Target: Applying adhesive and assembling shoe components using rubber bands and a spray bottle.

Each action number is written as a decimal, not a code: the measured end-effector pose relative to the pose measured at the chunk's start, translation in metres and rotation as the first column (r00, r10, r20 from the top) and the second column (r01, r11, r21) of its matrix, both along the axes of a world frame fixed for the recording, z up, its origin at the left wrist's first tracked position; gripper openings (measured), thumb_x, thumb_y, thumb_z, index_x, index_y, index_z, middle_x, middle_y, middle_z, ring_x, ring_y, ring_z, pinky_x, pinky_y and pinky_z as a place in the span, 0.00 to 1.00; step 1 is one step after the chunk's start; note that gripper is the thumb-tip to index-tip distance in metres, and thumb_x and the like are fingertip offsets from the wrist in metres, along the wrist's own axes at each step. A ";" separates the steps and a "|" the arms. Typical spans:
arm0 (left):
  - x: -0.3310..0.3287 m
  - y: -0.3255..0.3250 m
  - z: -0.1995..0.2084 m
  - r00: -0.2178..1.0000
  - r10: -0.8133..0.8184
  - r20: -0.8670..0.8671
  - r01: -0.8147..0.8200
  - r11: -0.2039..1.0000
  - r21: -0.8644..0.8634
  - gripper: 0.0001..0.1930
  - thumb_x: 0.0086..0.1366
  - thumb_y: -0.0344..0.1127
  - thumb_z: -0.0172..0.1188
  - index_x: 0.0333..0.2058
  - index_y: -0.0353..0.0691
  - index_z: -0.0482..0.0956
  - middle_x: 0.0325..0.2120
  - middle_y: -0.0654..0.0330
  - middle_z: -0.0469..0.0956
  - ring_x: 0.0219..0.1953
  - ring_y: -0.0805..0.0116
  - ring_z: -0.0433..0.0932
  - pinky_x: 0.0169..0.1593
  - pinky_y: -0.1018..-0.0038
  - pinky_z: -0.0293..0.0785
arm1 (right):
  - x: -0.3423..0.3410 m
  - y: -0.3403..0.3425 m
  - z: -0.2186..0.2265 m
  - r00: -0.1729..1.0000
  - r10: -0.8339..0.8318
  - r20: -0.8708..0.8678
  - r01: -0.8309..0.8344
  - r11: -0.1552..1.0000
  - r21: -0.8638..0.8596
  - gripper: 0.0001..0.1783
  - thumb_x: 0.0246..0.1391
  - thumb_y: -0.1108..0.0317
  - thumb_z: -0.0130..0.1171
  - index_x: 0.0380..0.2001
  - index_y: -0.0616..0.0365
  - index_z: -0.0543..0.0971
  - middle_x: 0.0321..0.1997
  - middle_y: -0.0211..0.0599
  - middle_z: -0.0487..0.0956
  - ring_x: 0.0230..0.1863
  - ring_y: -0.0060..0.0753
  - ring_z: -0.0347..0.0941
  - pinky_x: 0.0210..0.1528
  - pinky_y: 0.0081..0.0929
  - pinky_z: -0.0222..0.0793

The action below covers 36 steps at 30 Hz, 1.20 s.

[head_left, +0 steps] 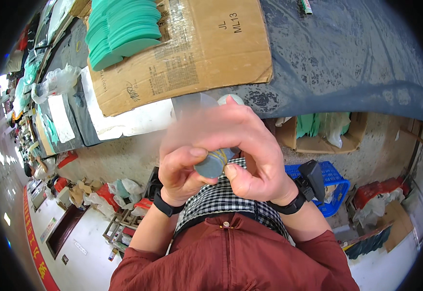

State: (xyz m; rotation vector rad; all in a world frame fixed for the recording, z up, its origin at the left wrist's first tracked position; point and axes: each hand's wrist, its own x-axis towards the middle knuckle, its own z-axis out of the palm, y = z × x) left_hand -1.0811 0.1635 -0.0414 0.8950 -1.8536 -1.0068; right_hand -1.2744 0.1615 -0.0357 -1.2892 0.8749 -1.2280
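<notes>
Between my hands, above my lap, is a small grey-green piece with a rounded end [207, 168]; the rest of it is hidden by my fingers. Yellow rubber bands [219, 155] lie across its upper right side. My left hand [174, 169] is closed, pinching the piece at its left edge with thumb and fingers. From the right, my right hand [262, 162] curls over the top, its thumb and a fingertip pressed together beside the bands. The raised fingers are smeared by motion. On the workbench ahead, a stack of green flat rounded sheets [124, 30] rests on a cardboard sheet [211, 53].
A dark cover [337, 58] drapes the bench, its front edge just beyond my hands. White paper [139, 119] sticks out under the cardboard. Under the bench stands an open carton [354, 138] with green pieces. A blue plastic basket [337, 186] is at my right, clear bags [56, 85] at left.
</notes>
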 end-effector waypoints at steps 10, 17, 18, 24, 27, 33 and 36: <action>-0.008 0.002 0.008 0.991 -0.018 -0.131 0.029 0.996 0.085 0.25 0.63 0.47 0.68 0.54 0.46 0.70 0.55 0.51 0.71 0.62 0.46 0.69 0.64 0.50 0.65 | -0.009 0.007 -0.002 0.991 0.071 0.113 -0.081 0.992 0.093 0.19 0.52 0.66 0.55 0.48 0.56 0.80 0.54 0.38 0.75 0.63 0.42 0.67 0.71 0.44 0.50; -0.013 0.006 0.029 0.971 0.090 -0.220 0.010 0.908 0.418 0.17 0.69 0.28 0.56 0.56 0.34 0.76 0.57 0.54 0.76 0.64 0.57 0.69 0.65 0.63 0.63 | -0.005 0.019 0.021 0.989 -0.139 -0.056 0.140 0.990 0.010 0.33 0.46 0.58 0.74 0.56 0.56 0.77 0.61 0.43 0.70 0.63 0.44 0.66 0.67 0.38 0.59; -0.013 0.009 0.030 0.966 0.112 -0.235 -0.004 0.910 0.415 0.17 0.69 0.28 0.56 0.56 0.34 0.76 0.57 0.54 0.76 0.64 0.57 0.69 0.65 0.63 0.63 | -0.010 0.021 0.019 0.943 -0.157 -0.293 0.127 0.985 -0.118 0.36 0.43 0.62 0.78 0.56 0.57 0.75 0.61 0.43 0.70 0.63 0.43 0.67 0.64 0.36 0.62; -0.012 0.013 0.025 0.921 0.337 -0.195 -0.159 0.782 0.602 0.16 0.73 0.28 0.53 0.57 0.32 0.70 0.53 0.55 0.75 0.57 0.69 0.73 0.60 0.73 0.68 | -0.022 0.029 0.017 0.972 -0.130 -0.194 0.134 0.991 0.010 0.32 0.48 0.70 0.73 0.56 0.61 0.74 0.61 0.41 0.70 0.62 0.35 0.67 0.64 0.34 0.64; -0.015 0.006 0.034 0.910 0.387 -0.146 -0.218 0.749 0.626 0.12 0.74 0.36 0.55 0.48 0.33 0.78 0.44 0.60 0.76 0.48 0.74 0.74 0.52 0.77 0.70 | -0.030 0.031 0.018 0.984 -0.176 0.023 0.166 0.956 0.241 0.34 0.54 0.69 0.70 0.63 0.63 0.70 0.65 0.40 0.70 0.65 0.32 0.65 0.67 0.33 0.61; -0.033 -0.006 0.048 0.930 0.326 -0.168 -0.130 0.721 0.681 0.15 0.71 0.43 0.59 0.41 0.34 0.81 0.40 0.63 0.71 0.43 0.75 0.71 0.48 0.77 0.69 | -0.033 0.033 0.013 0.980 -0.195 -0.049 0.200 0.965 0.170 0.35 0.54 0.68 0.70 0.64 0.61 0.70 0.67 0.40 0.69 0.68 0.34 0.63 0.68 0.33 0.61; -0.039 -0.010 0.052 0.950 0.274 -0.151 -0.098 0.720 0.687 0.15 0.70 0.44 0.61 0.39 0.35 0.80 0.41 0.63 0.71 0.42 0.76 0.71 0.47 0.78 0.69 | -0.031 0.032 0.015 0.978 -0.134 -0.161 0.150 0.984 0.092 0.34 0.54 0.69 0.70 0.63 0.60 0.71 0.69 0.41 0.67 0.69 0.35 0.62 0.68 0.33 0.61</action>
